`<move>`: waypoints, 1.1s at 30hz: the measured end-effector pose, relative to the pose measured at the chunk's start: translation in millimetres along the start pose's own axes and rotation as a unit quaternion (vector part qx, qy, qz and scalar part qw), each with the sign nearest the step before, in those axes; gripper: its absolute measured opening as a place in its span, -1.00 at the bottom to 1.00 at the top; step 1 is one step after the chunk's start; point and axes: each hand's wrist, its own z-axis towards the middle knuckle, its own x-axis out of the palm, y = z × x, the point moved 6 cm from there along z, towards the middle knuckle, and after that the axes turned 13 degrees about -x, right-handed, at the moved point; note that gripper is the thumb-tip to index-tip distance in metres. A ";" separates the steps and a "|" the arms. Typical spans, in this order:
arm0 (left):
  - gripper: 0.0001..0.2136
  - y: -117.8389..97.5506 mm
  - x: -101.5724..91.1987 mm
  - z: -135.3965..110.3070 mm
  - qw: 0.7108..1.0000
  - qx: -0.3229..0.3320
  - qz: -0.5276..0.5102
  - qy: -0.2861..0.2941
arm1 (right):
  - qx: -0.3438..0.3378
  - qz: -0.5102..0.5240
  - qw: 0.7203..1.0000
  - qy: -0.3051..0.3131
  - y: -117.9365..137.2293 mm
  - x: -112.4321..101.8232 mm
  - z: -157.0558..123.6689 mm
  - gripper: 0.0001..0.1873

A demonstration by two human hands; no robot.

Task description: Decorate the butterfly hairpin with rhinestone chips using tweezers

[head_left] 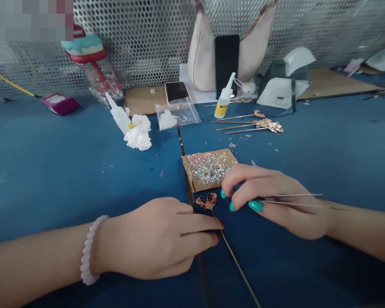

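Note:
My left hand point(157, 239) lies low over the table, its fingers closed on the thin gold stem of a hairpin point(235, 259). The hairpin's butterfly-shaped head point(206, 201), with pink parts, points away from me, just beyond my fingertips. To the right, my right hand point(272, 196) is curled, with slim metal tweezers point(295, 201) tucked in it and their two prongs reaching back over the wrist. Its fingertips hover near the butterfly head and a small cardboard piece point(199, 187) strewn with colourful rhinestones point(210, 167).
Behind lie several gold hairpins point(244, 125), a glue bottle point(223, 100), another glue bottle point(119, 114) against white tissue point(139, 134), and a zip bag of small white pieces point(170, 119). Along the perforated metal screen point(147, 38) are a phone point(226, 64) and a pale handbag point(200, 51).

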 end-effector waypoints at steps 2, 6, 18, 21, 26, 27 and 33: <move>-0.70 -0.8 -0.3 0.4 1.000 0.000 0.001 0.000 | 0.000 -0.017 1.000 -0.015 0.5 -2.2 -1.5 -0.75; -0.70 -2.2 -1.3 0.8 1.000 0.003 0.007 -0.002 | 0.047 -0.017 0.995 -0.091 -4.3 -6.4 -7.1 -0.74; -0.72 -1.8 -1.5 0.1 1.000 0.003 0.016 -0.006 | 0.071 -0.162 0.980 -0.088 -12.2 -12.8 -4.0 -0.77; -0.72 -1.9 -2.1 -0.3 1.000 0.001 0.018 -0.013 | 0.063 -0.220 0.970 -0.081 -12.4 -14.9 -3.0 -0.75; -0.71 -2.0 -1.2 -0.3 1.000 0.001 0.010 -0.008 | 0.072 -0.248 0.962 -0.090 -16.7 -14.2 -4.1 -0.81; -0.71 -1.9 -1.1 -0.3 1.000 0.001 0.011 -0.009 | 0.083 -0.250 0.961 -0.088 -18.6 -13.7 -5.0 -0.81; -0.70 -0.2 -0.5 -1.0 1.000 0.000 0.008 0.000 | 0.120 -0.230 0.952 -0.163 -22.1 -18.6 -14.5 -0.74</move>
